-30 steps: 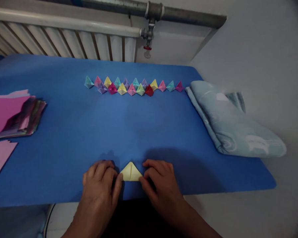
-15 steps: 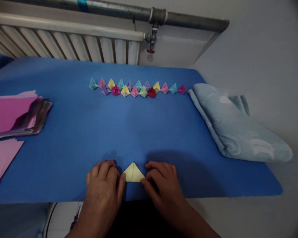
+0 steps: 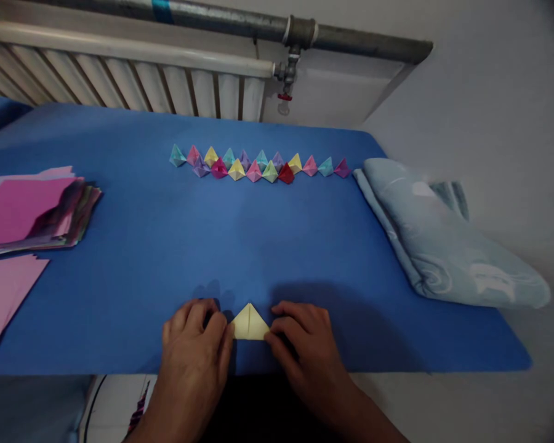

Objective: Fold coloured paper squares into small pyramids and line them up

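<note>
Paper triangle (image 3: 249, 324), apex pointing away, long axis crosswise, left fingers (image 3: 227, 342) and right fingers (image 3: 276, 346) holding corners

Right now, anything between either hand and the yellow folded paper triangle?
Nothing visible. The left hand and right hand reach the lower corners of the yellow folded paper triangle directly; the colourful folded paper pieces lie beyond it, toward the radiator.

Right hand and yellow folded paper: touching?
Touching. The head view shows the right hand with its thumb tip against the lower right corner of the yellow folded paper.
</note>
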`<action>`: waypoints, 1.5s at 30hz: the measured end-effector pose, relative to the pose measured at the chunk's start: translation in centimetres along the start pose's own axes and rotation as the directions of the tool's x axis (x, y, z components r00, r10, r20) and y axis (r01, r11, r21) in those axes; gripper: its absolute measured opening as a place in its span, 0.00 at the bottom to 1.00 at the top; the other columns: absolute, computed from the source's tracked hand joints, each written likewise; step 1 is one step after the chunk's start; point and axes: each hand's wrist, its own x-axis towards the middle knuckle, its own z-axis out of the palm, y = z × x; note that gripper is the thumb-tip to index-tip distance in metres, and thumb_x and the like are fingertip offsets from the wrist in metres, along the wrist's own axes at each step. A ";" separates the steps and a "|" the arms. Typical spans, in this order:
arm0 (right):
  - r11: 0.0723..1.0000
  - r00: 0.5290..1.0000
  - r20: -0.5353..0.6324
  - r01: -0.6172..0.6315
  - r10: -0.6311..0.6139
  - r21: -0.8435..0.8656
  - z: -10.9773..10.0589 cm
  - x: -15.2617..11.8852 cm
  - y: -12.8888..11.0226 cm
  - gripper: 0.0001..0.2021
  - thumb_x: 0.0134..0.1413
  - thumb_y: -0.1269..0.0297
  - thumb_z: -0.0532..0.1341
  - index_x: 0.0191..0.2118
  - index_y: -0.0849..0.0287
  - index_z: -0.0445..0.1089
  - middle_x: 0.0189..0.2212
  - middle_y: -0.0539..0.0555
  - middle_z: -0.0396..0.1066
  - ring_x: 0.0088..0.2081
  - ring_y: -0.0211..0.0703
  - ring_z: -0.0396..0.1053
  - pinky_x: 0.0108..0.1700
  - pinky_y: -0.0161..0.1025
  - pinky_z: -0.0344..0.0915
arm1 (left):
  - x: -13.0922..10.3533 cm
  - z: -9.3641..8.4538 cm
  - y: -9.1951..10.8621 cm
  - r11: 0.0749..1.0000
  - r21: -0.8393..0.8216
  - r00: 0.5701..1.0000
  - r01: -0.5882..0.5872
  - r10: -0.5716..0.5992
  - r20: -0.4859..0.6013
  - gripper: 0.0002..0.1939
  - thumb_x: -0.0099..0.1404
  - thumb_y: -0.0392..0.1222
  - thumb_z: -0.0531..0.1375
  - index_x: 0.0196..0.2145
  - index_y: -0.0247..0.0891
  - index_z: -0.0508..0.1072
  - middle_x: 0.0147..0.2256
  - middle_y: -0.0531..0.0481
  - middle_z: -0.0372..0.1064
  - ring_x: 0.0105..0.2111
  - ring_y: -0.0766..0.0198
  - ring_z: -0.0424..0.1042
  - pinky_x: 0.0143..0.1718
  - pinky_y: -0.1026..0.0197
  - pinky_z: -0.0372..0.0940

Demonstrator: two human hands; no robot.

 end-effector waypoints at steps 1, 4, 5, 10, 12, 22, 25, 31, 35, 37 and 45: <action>1.000 1.000 0.003 0.000 0.000 -0.001 0.0 0.0 0.0 0.06 0.58 0.68 0.57 0.31 0.56 0.69 0.39 0.53 0.72 0.40 0.44 0.67 0.42 0.44 0.58 | 0.0 0.0 0.0 1.000 0.004 1.000 0.005 -0.005 0.001 0.11 0.65 0.37 0.51 0.30 0.38 0.72 0.38 0.44 0.68 0.40 0.51 0.63 0.38 0.50 0.58; 1.000 1.000 0.012 -0.002 0.002 0.001 0.0 0.0 0.1 0.06 0.58 0.67 0.57 0.31 0.56 0.70 0.39 0.53 0.72 0.40 0.44 0.67 0.41 0.44 0.58 | -0.1 0.0 0.1 1.000 0.023 1.000 0.010 -0.010 0.000 0.11 0.65 0.37 0.51 0.30 0.39 0.72 0.38 0.44 0.68 0.41 0.52 0.63 0.38 0.50 0.59; 1.000 1.000 0.014 -0.002 0.002 0.000 0.0 0.0 0.1 0.06 0.58 0.67 0.57 0.31 0.56 0.70 0.39 0.54 0.72 0.41 0.45 0.67 0.42 0.44 0.58 | -0.1 0.0 0.1 1.000 0.026 1.000 0.009 -0.008 -0.003 0.11 0.65 0.36 0.51 0.30 0.39 0.72 0.38 0.44 0.68 0.41 0.52 0.63 0.38 0.51 0.59; 1.000 1.000 0.017 0.008 -0.007 -0.030 0.0 0.0 0.1 0.06 0.58 0.68 0.57 0.33 0.55 0.71 0.40 0.54 0.72 0.41 0.45 0.67 0.42 0.45 0.58 | 0.0 0.2 -0.1 1.000 0.001 0.999 -0.005 0.005 -0.039 0.11 0.65 0.37 0.51 0.27 0.39 0.71 0.37 0.44 0.69 0.40 0.52 0.64 0.37 0.50 0.59; 0.999 1.000 0.023 0.014 -0.013 -0.049 0.0 0.0 0.1 0.06 0.58 0.67 0.57 0.33 0.55 0.71 0.40 0.54 0.72 0.41 0.45 0.67 0.41 0.44 0.59 | -0.1 0.3 -0.3 1.000 -0.011 0.999 -0.019 0.019 -0.039 0.11 0.64 0.38 0.52 0.27 0.40 0.71 0.37 0.45 0.69 0.39 0.52 0.64 0.37 0.51 0.58; 0.993 0.991 -0.051 0.121 -0.120 0.005 -0.6 0.3 -1.1 0.05 0.58 0.71 0.57 0.38 0.57 0.69 0.37 0.52 0.72 0.39 0.41 0.67 0.43 0.42 0.57 | -0.3 0.7 -0.8 0.999 0.005 0.998 -0.042 0.043 -0.040 0.09 0.64 0.38 0.53 0.29 0.40 0.72 0.37 0.44 0.70 0.40 0.51 0.64 0.37 0.52 0.58; 0.972 0.972 0.033 0.233 -0.233 -0.007 -0.8 0.4 -1.8 0.07 0.60 0.72 0.56 0.40 0.56 0.70 0.36 0.50 0.73 0.38 0.39 0.66 0.43 0.42 0.55 | -0.4 0.7 -0.7 0.999 -0.003 0.998 -0.036 0.036 -0.043 0.09 0.64 0.36 0.53 0.29 0.39 0.72 0.37 0.43 0.69 0.40 0.51 0.64 0.37 0.51 0.58; 0.976 0.967 0.149 0.215 -0.208 -0.033 0.4 0.3 -1.6 0.09 0.61 0.71 0.54 0.43 0.57 0.69 0.34 0.51 0.73 0.34 0.39 0.65 0.39 0.41 0.54 | -0.4 0.8 -0.9 0.999 -0.021 1.000 -0.024 0.024 -0.014 0.08 0.63 0.36 0.54 0.30 0.40 0.72 0.38 0.44 0.69 0.40 0.52 0.64 0.37 0.52 0.57; 0.978 0.967 0.164 0.205 -0.195 -0.047 0.8 0.2 -1.1 0.10 0.59 0.72 0.55 0.45 0.57 0.69 0.35 0.51 0.72 0.35 0.40 0.66 0.38 0.41 0.55 | -0.4 0.8 -1.0 1.000 -0.020 1.000 -0.023 0.023 -0.019 0.08 0.63 0.37 0.54 0.30 0.40 0.73 0.38 0.44 0.69 0.40 0.52 0.64 0.37 0.52 0.57; 0.977 0.966 0.173 0.203 -0.191 -0.057 0.9 0.2 -1.0 0.10 0.60 0.71 0.55 0.45 0.56 0.69 0.35 0.52 0.72 0.35 0.40 0.66 0.38 0.41 0.55 | -0.4 0.8 -1.0 0.999 -0.022 0.999 -0.024 0.023 -0.029 0.08 0.63 0.37 0.54 0.31 0.40 0.73 0.38 0.44 0.69 0.40 0.52 0.64 0.37 0.52 0.57; 0.979 0.959 0.221 0.195 -0.178 -0.056 0.8 -0.1 -0.9 0.11 0.60 0.72 0.54 0.47 0.56 0.67 0.38 0.52 0.72 0.37 0.41 0.66 0.40 0.42 0.55 | -0.4 0.6 -0.9 0.998 -0.059 0.999 -0.018 0.016 -0.038 0.08 0.64 0.38 0.54 0.29 0.38 0.71 0.38 0.44 0.69 0.41 0.52 0.64 0.38 0.51 0.58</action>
